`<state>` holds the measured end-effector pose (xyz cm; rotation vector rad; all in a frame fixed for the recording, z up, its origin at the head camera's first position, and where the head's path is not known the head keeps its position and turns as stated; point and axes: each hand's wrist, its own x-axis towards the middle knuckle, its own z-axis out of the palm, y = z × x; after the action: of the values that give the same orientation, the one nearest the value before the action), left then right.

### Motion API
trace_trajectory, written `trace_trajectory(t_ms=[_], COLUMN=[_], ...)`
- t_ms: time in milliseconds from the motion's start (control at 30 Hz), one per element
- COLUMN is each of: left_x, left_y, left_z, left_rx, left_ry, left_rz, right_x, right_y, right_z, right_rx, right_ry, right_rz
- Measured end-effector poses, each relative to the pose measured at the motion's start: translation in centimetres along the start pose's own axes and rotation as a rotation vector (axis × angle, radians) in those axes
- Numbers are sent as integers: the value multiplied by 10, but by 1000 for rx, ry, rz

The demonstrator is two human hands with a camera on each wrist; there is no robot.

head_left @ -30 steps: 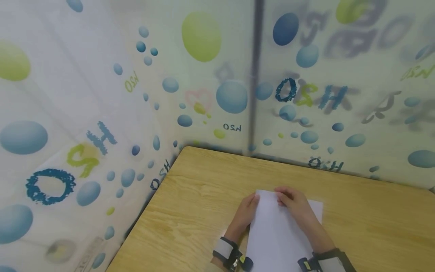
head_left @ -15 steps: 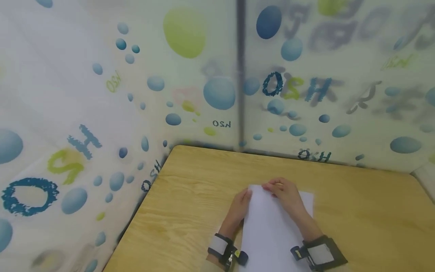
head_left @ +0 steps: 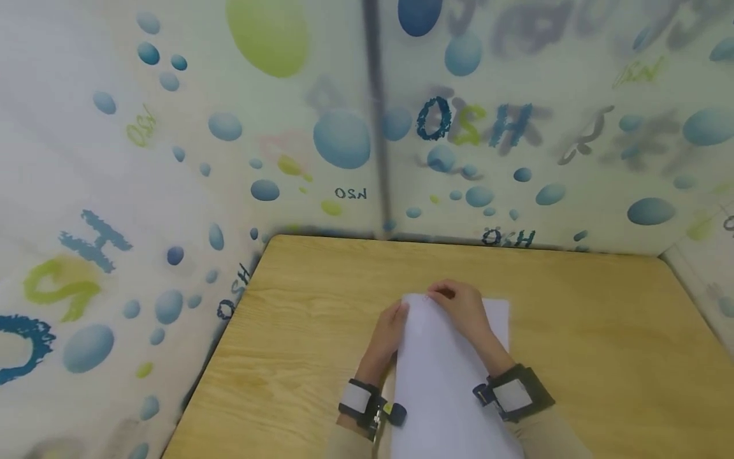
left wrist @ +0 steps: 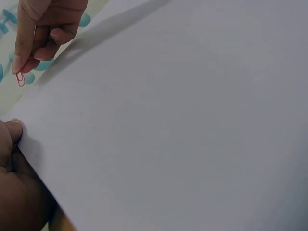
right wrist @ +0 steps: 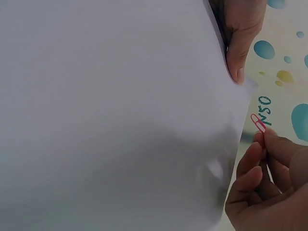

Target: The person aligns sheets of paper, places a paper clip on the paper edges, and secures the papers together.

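White paper (head_left: 441, 382) is held up off the table, its top left corner gripped by my left hand (head_left: 387, 333). In the left wrist view that thumb (left wrist: 14, 131) presses on the sheet's face near the corner. Just past the top edge, my right hand (head_left: 461, 309) pinches a red paper clip (right wrist: 258, 123) between thumb and forefinger. The clip's looped end points toward the paper edge, close to it; whether they touch I cannot tell. How many sheets there are is unclear, though a second white corner (head_left: 497, 315) shows behind my right wrist.
The wooden table (head_left: 309, 306) extends to both sides and behind the paper. Curtain walls (head_left: 321, 95) printed with bubbles and letters stand along its left and far edges. A strap with a small camera (head_left: 513, 394) sits on each wrist.
Hands and paper lie further left and higher in the head view as the camera turns right and down. The left hand keeps its grip on the paper throughout.
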<state>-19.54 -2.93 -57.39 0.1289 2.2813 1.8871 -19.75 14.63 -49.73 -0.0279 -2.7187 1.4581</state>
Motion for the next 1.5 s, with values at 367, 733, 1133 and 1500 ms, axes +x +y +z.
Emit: trace_trajectory(t_ms=[367,733,1133,1500], left_x=[2,-2,-6,0], left_y=[2,0,-3,-1], left_z=[-14,-12,-5,-3], left_rx=[-58,-71,-96,-103], left_ry=[-24,-33,-46,-74], left_rz=[-55,-33,-66,-28], right_x=[14,22,21,23], right_y=[-15,-10,-8,-2], right_z=[20,21,23,23], right_rx=[-102,-126,-103,-98], right_ry=[18,-7,-10,-15], right_rz=[-178,-182,-177,-192])
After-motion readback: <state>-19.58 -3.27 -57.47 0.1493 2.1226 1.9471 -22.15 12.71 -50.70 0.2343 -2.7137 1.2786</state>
